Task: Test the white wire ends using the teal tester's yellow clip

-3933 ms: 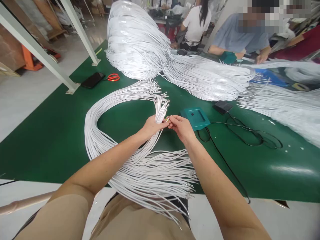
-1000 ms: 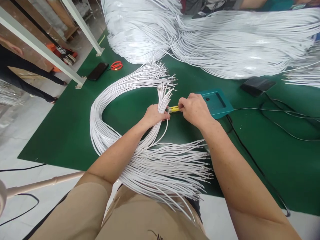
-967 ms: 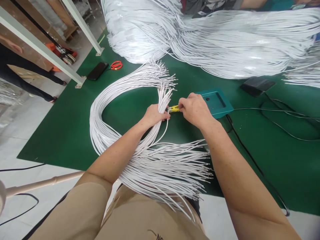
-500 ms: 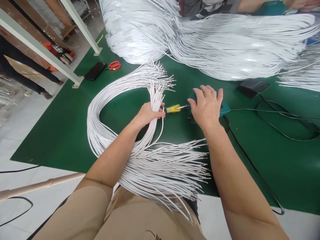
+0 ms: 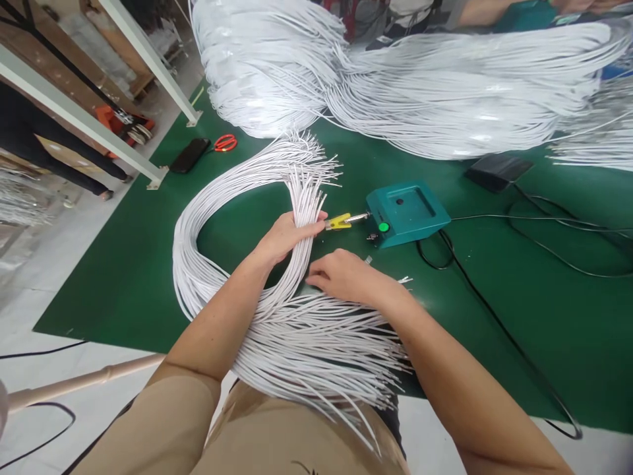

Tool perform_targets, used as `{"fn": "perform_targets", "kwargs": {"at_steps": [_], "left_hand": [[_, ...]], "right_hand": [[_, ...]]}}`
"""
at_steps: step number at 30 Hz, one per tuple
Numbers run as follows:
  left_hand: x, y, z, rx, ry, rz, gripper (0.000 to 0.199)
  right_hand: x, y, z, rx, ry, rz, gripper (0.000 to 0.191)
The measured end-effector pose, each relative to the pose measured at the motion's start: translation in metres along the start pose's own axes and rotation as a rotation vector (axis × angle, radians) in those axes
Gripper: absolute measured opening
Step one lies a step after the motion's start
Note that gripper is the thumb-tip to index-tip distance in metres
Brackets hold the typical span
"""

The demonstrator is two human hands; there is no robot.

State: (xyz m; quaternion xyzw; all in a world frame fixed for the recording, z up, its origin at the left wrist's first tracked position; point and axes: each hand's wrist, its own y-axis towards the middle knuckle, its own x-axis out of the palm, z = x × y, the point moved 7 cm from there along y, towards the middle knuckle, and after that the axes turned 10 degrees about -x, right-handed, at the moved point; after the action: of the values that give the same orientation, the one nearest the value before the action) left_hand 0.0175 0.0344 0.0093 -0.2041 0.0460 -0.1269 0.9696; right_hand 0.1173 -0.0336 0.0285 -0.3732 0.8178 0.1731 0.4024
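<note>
My left hand [image 5: 283, 239] is wrapped round a bundle of thin white cables [image 5: 302, 227], whose ends stand up beyond the thumb. By its fingertips is a yellow clip [image 5: 339, 221], joined by a metal rod to a teal tester-like box [image 5: 410, 214] with a lit green light [image 5: 384, 227]. My right hand [image 5: 343, 274] is low over the loose white cables [image 5: 326, 336], palm down, with thumb and fingers closed together. Whatever lies between those fingertips is hidden. The loose cables fan out to the right in front of my body and curve round on the left.
Large coils of white cable [image 5: 445, 92] lie across the back of the green table [image 5: 519, 316]. A phone [image 5: 190, 155] and red-handled scissors [image 5: 225, 143] are at the left, beside a metal post [image 5: 143, 86]. A black box [image 5: 498, 173] and black cords lie right. A person's legs [image 5: 59, 152] show left.
My right hand has come off the teal box, moving left and towards me to the loose cables. The box's top and green light now show. The single cable beside my left fingertips no longer shows separately.
</note>
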Motion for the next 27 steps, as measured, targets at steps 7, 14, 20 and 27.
{"fn": "perform_targets", "kwargs": {"at_steps": [7,14,20,27], "left_hand": [[0.012,-0.002,-0.001,0.02,0.032,-0.037,0.051],[0.019,-0.005,0.0,0.051,0.028,-0.053,0.038],[0.019,-0.006,0.001,0.076,0.005,-0.041,0.035],[0.019,-0.007,0.003,0.103,0.038,0.003,0.034]], "right_hand": [[-0.043,-0.019,0.058,0.326,0.651,0.713,0.017],[-0.04,-0.014,0.059,0.218,0.941,0.857,0.031],[-0.032,-0.013,0.059,0.23,1.03,0.869,0.024],[-0.023,-0.009,0.062,0.242,1.31,0.804,0.023]]}}
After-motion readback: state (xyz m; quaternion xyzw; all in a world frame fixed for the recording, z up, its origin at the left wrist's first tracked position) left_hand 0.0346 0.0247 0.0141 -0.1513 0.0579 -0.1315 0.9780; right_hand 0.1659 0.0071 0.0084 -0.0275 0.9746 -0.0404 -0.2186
